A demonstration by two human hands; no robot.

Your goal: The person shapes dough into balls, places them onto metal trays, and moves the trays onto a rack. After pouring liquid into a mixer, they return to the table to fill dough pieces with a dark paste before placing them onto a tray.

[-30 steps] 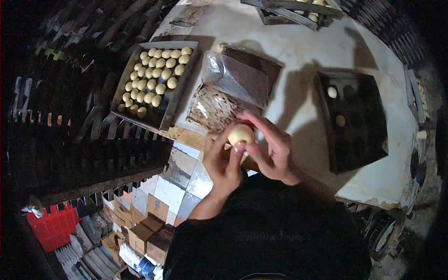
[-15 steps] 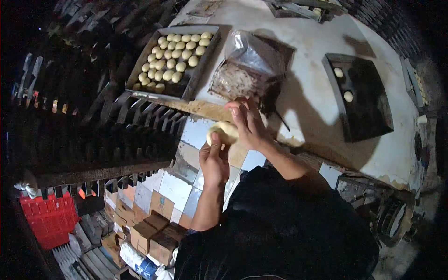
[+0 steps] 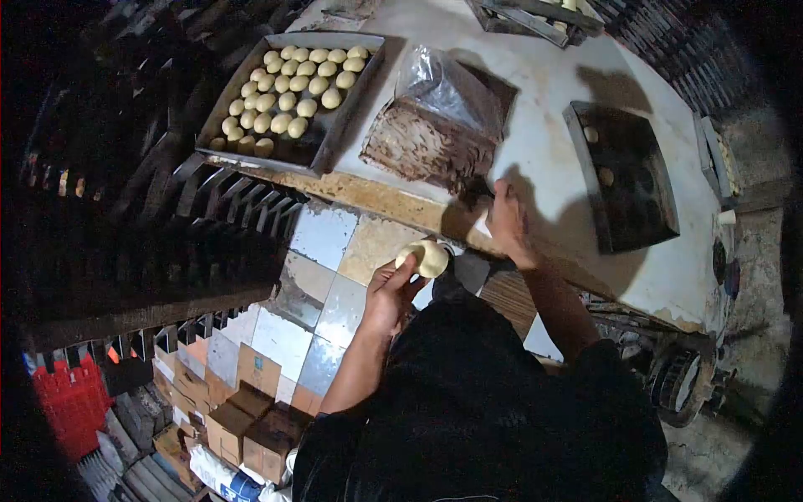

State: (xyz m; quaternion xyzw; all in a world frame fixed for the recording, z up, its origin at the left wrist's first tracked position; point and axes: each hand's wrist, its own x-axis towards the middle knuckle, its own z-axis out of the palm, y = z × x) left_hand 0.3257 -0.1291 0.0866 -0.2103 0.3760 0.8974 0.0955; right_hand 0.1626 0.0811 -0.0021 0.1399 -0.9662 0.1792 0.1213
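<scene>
Between the thumb and fingers of my left hand (image 3: 390, 294) is a flattened piece of pale dough (image 3: 425, 258), held over the tiled floor. My right hand (image 3: 507, 219) is at the table's front edge, its fingers beside the lower right corner of a tray of dark brown filling (image 3: 422, 147). Its fingers are bunched; whatever they hold is too small to make out. Clear plastic (image 3: 447, 88) covers the back of the filling. Rows of round dough balls (image 3: 286, 101) sit in a metal tray (image 3: 328, 149) on the left.
A dark tray (image 3: 617, 241) with two dough balls (image 3: 606, 176) stands on the right of the white table (image 3: 544, 92). Dark slatted racks (image 3: 167, 309) are at the left. Cardboard boxes (image 3: 230, 427) and a red crate (image 3: 71, 402) lie below. Another tray (image 3: 535, 21) is at the back.
My right hand has left the dough and moved right to the filling's corner. My left hand still holds the dough, now lower. The view has shifted slightly.
</scene>
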